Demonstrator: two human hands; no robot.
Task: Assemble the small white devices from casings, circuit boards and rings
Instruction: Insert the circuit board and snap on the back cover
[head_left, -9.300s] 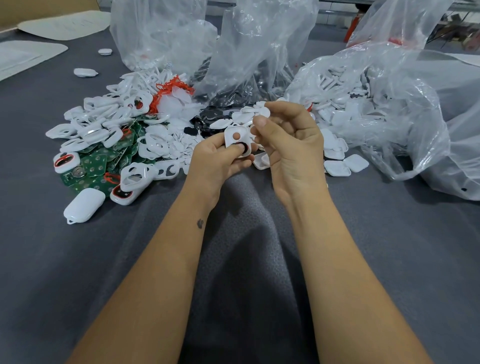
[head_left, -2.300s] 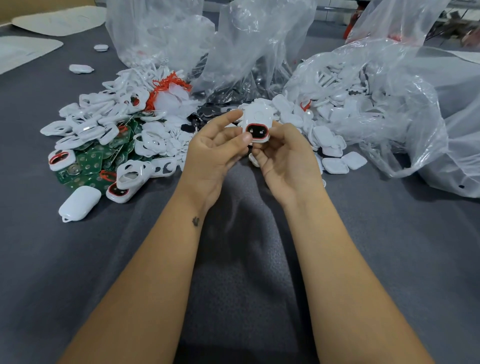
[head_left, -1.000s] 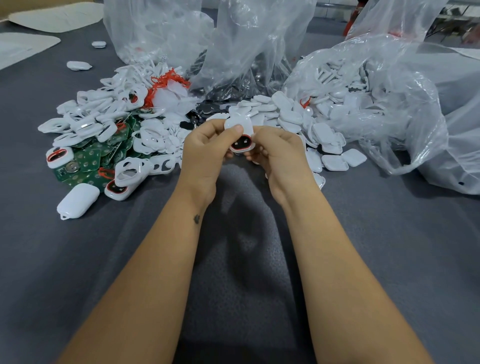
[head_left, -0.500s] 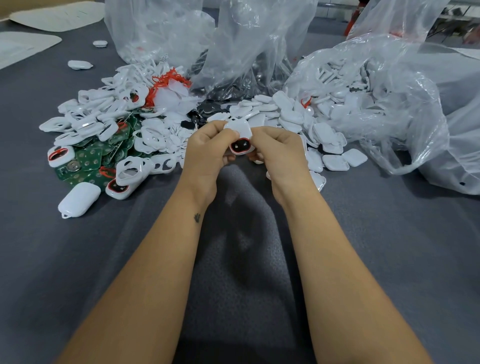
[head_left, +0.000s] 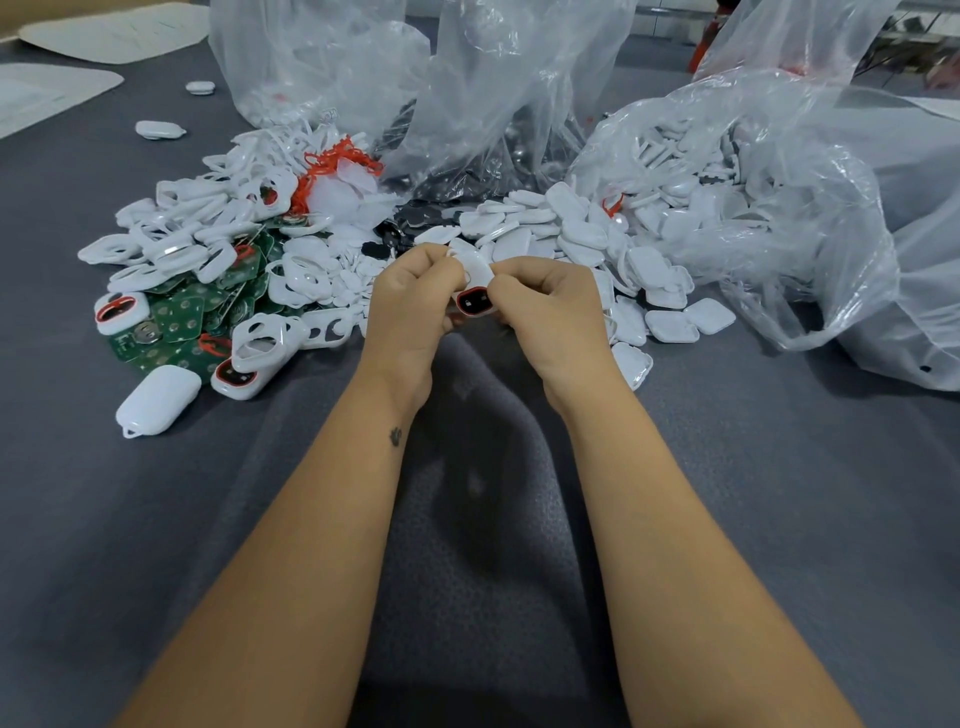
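I see my left hand (head_left: 415, 299) and right hand (head_left: 545, 304) both clenched in a pinching grip on 1 white device (head_left: 475, 291), red ring facing me, held above the grey desk (head_left: 779, 493) before the casing pile (head_left: 566, 228)

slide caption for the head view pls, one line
Left hand and right hand pinch a white device with a red ring, above piled casings and green circuit boards.

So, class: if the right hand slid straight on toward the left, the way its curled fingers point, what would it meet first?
Probably the white device it already pinches, then at once the left hand gripping the other side. Depth is hard to judge, but the two hands look nearly touching.
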